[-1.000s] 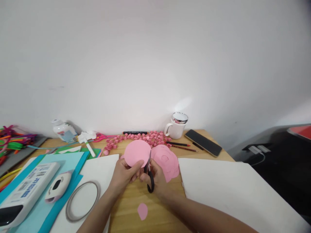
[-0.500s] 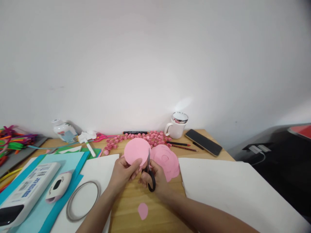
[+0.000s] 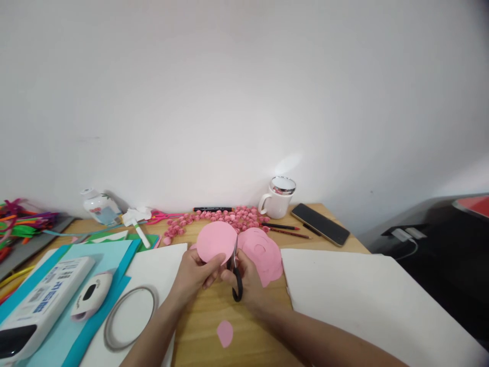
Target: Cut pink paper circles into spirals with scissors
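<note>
Pinched between thumb and fingers of my left hand (image 3: 199, 270) is a round pink paper disc (image 3: 216, 241), raised over the wooden table. My right hand (image 3: 247, 278) grips black-handled scissors (image 3: 237, 285), their blades upright along the disc's right edge. How far the blades are parted I cannot tell. Behind my right hand lie more pink paper pieces (image 3: 263, 252) with curved cuts in them. A small pink petal-shaped piece (image 3: 225, 333) rests on the table nearer to me.
Small pink rolled paper buds (image 3: 240, 218) spread along the back, beside a white mug (image 3: 278, 199), pencils (image 3: 280, 226) and a phone (image 3: 320, 224). White sheets (image 3: 367, 295) lie right. At left are a tape roll (image 3: 110, 326), a glue gun-like white device (image 3: 91, 295) and a white box (image 3: 49, 300).
The pink disc has dipped slightly and shifted a little to the right. The scissors have turned slightly at its right edge, and both hands keep their hold.
</note>
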`<state>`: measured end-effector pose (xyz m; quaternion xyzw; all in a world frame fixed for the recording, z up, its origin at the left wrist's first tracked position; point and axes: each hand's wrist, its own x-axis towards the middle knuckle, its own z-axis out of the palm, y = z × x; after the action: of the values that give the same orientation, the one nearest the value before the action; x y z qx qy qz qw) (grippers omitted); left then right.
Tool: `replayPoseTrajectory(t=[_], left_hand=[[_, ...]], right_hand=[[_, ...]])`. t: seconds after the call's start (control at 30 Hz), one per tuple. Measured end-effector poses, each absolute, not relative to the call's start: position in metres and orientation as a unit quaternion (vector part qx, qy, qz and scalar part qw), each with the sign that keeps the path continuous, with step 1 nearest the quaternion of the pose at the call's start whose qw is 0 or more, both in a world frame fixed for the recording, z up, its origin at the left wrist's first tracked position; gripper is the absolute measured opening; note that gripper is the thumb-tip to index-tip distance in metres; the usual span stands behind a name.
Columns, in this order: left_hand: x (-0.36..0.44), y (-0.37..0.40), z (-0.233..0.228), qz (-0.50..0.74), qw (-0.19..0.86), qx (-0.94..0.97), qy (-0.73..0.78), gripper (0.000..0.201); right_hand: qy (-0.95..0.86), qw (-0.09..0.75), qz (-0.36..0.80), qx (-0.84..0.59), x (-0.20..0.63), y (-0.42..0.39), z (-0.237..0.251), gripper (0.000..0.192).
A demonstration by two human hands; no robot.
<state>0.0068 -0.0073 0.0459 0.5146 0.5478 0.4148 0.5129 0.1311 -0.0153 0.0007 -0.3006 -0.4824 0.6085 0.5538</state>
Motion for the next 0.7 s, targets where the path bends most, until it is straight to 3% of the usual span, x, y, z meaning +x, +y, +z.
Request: replayPoseTrajectory(t=[0.5, 0.7], left_hand=[[0.0045, -0.0059, 0.0497, 0.426, 0.488, 0.525, 0.553, 0.042], [0.0025, -0.0037, 0.0460, 0.430, 0.533, 0.514, 0.516, 0.038]], right_hand=[[-0.461, 0.536, 0.620, -0.342, 0.1301, -0.0149, -0.0065, 0.021], [-0.452, 0.530, 0.634, -0.334, 0.1280, -0.0153, -0.0056, 0.024]])
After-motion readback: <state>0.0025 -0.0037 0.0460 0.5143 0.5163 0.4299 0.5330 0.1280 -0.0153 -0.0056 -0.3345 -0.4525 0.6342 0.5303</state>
